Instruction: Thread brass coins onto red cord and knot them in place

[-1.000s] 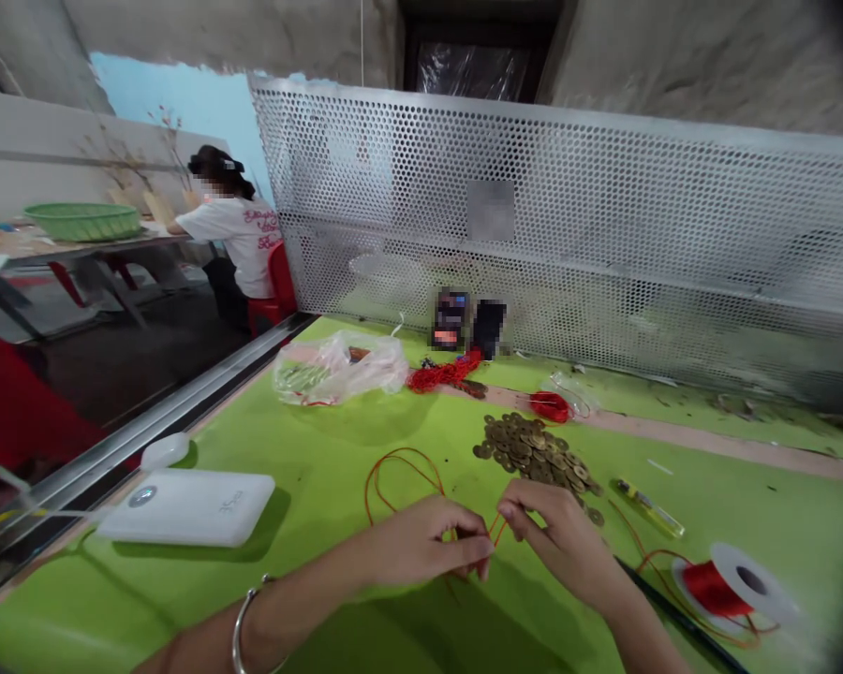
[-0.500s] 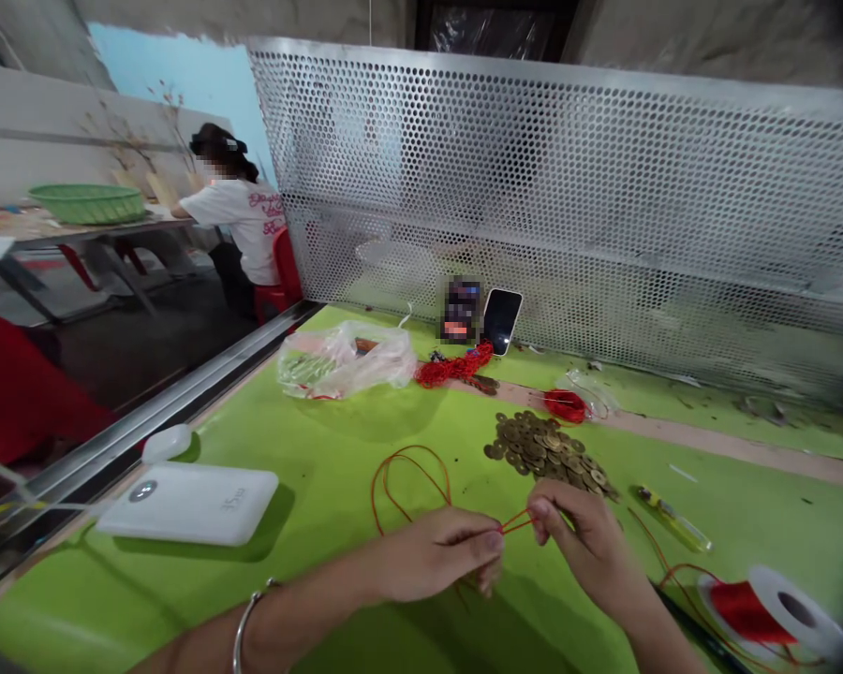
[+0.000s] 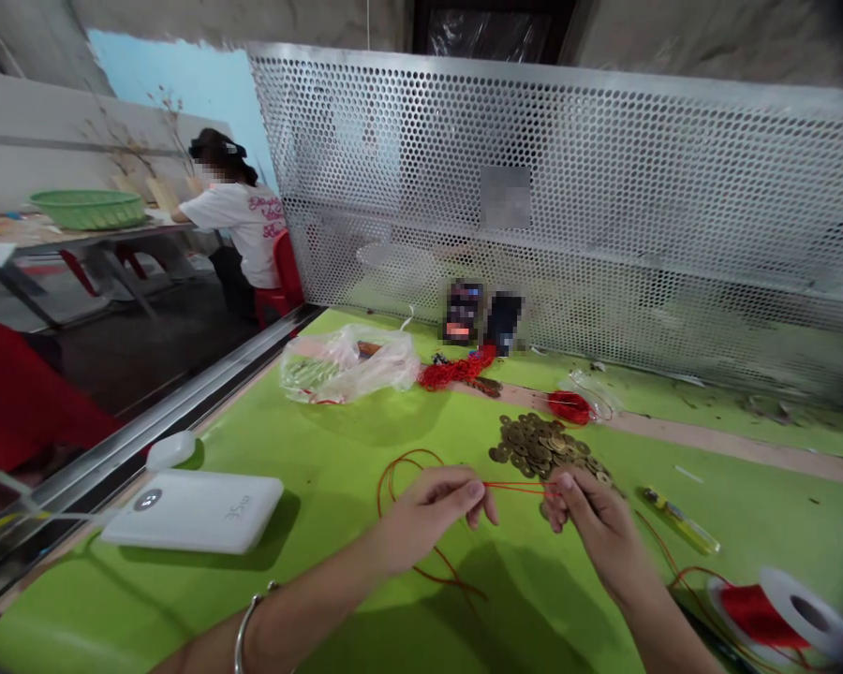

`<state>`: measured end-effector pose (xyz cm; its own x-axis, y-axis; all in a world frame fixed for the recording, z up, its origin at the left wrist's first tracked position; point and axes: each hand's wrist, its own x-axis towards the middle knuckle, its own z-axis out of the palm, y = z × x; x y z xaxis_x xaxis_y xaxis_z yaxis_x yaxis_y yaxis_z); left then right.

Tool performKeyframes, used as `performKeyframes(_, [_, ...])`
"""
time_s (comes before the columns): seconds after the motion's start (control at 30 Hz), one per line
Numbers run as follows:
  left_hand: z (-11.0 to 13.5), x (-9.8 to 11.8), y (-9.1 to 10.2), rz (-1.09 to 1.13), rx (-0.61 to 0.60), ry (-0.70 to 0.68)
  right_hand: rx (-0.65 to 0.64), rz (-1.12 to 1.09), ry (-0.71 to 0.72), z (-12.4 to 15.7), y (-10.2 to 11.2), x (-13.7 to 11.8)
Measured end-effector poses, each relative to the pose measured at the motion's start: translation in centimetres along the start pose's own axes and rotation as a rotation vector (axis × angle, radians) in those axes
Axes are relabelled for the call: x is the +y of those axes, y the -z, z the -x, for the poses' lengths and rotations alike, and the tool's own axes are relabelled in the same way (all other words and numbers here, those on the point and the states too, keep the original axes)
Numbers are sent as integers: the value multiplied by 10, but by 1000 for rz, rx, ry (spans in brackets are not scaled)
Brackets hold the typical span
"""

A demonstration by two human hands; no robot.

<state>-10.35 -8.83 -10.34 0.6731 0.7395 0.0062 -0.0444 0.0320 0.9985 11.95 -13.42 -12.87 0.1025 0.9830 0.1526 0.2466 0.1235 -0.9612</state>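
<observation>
Between my two hands a thin red cord (image 3: 518, 487) is stretched as a doubled strand. My left hand (image 3: 439, 510) pinches one end between thumb and forefinger, and more of the cord loops on the green table behind and below it. The other end is pinched in my right hand (image 3: 590, 510), close to the near edge of a pile of brass coins (image 3: 544, 442) with holes in the middle. Both hands are raised a little over the table. My fingers partly hide where the strands run.
A white power bank (image 3: 197, 510) lies at left, near a white case (image 3: 170, 450). Rightward are a yellow cutter (image 3: 681, 520) and a red ribbon spool (image 3: 755, 613). Behind are a plastic bag (image 3: 351, 365), red cord bundles (image 3: 456, 370), phones (image 3: 464, 314) and a perforated metal screen (image 3: 569, 159). A person (image 3: 243, 215) sits far left.
My hands have moved up and farther apart, drawing the doubled cord out longer and straighter between them. More of the loose cord below my left hand now shows.
</observation>
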Motion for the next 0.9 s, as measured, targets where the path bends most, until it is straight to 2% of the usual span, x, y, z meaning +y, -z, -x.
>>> performKeyframes(0.17, [-3, 1, 2, 62, 37, -22, 32, -13, -43, -4, 3, 5])
performKeyframes(0.27, [-4, -1, 1, 188, 35, 0, -31, -2, -94, -6, -1, 8])
performKeyframes(0.4, [-5, -3, 1, 360, 123, 15, -146, 16, -141, -7, -11, 14])
performKeyframes(0.5, [-5, -4, 2, 402, 166, 11, -181, -13, -161, -6, -20, 17])
performKeyframes(0.67, [-8, -9, 5, 441, 141, -18, -190, -79, -202, -1, -34, 18])
performKeyframes(0.77, [-9, -12, 4, 422, 135, -13, -161, -131, -227, 1, -40, 26])
performKeyframes(0.9, [-8, -13, 2, 301, 95, -65, -19, -84, -206, 2, -42, 35])
